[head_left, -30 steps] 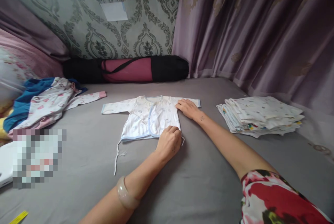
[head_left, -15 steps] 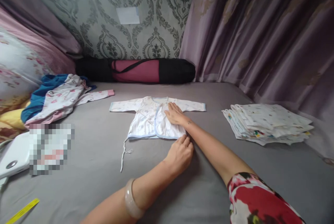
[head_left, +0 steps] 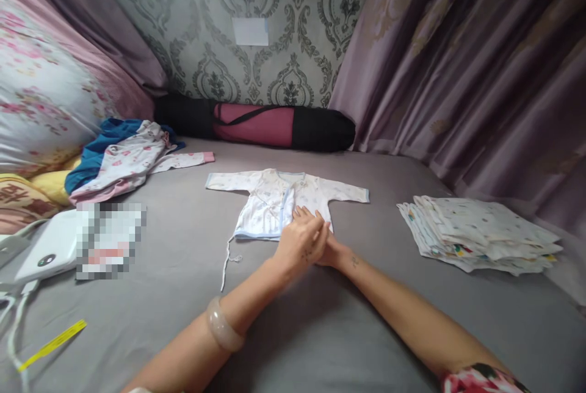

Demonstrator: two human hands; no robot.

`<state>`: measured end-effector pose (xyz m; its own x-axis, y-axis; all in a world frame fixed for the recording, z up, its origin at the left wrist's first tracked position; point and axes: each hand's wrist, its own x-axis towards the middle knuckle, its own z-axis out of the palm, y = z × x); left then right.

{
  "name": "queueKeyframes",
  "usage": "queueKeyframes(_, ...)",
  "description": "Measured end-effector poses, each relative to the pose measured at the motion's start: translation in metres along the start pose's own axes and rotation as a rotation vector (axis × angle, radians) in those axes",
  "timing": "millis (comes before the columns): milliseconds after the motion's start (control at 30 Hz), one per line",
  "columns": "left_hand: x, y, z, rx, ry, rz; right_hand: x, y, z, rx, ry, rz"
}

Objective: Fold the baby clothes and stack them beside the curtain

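Bed sheet point(head_left: 137, 295), grey: I see a baby shirt point(head_left: 274, 201) laid flat, sleeves spread, tie cord trailing at its lower left. My left hand point(head_left: 300, 240) lies over my right hand point(head_left: 332, 252) at the shirt's lower right hem, fingers flat. Stack of folded cloths point(head_left: 476, 231) well to the right. Heap of clothes point(head_left: 121, 158) at left. Rolled black-and-pink bag point(head_left: 260, 124) against the wall.
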<state>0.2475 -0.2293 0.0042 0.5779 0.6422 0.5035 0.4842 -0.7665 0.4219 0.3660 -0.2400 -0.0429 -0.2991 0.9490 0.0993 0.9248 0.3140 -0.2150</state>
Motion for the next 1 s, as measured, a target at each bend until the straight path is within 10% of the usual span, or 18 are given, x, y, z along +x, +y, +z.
queueKeyframes(333,-0.014,-0.073,-0.022,0.204,-0.334,-0.205,-0.017,-0.022,-0.048,0.318,-0.226,-0.122)
queueKeyframes(467,-0.020,-0.067,-0.016,0.245,-0.297,-0.215,0.042,0.007,-0.039,0.248,0.060,0.117)
queueKeyframes(733,-0.022,-0.073,-0.020,0.280,-0.135,-0.277,0.091,0.017,0.007,0.012,-0.055,0.341)
queueKeyframes(1000,-0.016,-0.106,-0.044,0.369,-0.035,-0.613,0.121,0.012,-0.037,-0.120,-0.075,0.367)
